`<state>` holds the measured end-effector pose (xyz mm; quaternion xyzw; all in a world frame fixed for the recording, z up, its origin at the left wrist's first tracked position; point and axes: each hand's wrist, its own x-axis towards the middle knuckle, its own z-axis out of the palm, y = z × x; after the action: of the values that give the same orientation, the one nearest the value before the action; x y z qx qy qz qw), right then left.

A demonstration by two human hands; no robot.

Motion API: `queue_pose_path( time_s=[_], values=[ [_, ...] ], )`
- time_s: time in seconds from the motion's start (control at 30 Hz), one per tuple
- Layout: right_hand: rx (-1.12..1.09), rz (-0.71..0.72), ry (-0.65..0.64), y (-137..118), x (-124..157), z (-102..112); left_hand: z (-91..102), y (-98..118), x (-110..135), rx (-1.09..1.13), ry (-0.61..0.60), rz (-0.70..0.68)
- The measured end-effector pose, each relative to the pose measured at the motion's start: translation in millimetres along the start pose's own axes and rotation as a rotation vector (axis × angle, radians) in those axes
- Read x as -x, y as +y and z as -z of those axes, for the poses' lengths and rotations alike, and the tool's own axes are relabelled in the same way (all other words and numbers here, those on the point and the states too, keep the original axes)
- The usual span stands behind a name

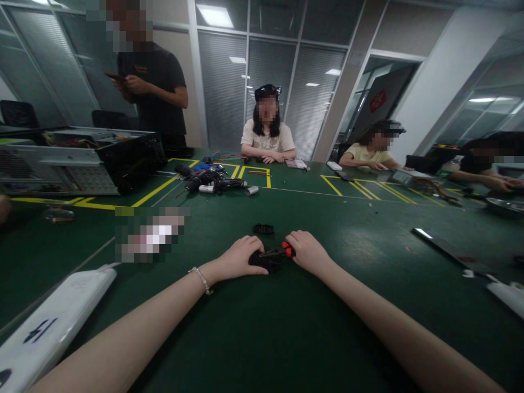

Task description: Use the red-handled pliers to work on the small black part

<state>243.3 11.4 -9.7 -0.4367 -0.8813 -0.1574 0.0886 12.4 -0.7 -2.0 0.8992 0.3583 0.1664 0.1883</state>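
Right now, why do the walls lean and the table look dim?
Head view: wide lens bends the grey glass walls at edges; white ceiling panels barely light the dark green table; left hand and right hand on red-handled tool look sharp.

Office workroom: glass partitions (pixel 270 87), green taped table (pixel 286 327), computer case (pixel 77 161).

We sit at a dark green table (pixel 286 338) marked with yellow tape lines (pixel 159 188). At its near middle lies a black piece (pixel 267 265) with a red-handled tool (pixel 282 251) across it, and a smaller black part (pixel 263 228) lies just beyond. A white device (pixel 53 327) lies at near left, an open computer case (pixel 77 161) at far left, a heap of tools (pixel 213 183) beside it, and a long dark strip (pixel 446 248) at right.
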Motion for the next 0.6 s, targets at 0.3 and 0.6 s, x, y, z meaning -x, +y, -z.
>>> queue_pose_path(
  time_s=[0.3, 0.6],
  values=[
    [-0.003, 0.001, -0.003, -1.4, 1.3, 3.0, 0.7, 1.2, 0.4, 0.014, -0.005, 0.009],
    [0.008, -0.016, -0.005, -2.0, 0.7, 2.5, 3.2, 3.5, 1.2, 0.009, -0.012, 0.023]
  ],
)
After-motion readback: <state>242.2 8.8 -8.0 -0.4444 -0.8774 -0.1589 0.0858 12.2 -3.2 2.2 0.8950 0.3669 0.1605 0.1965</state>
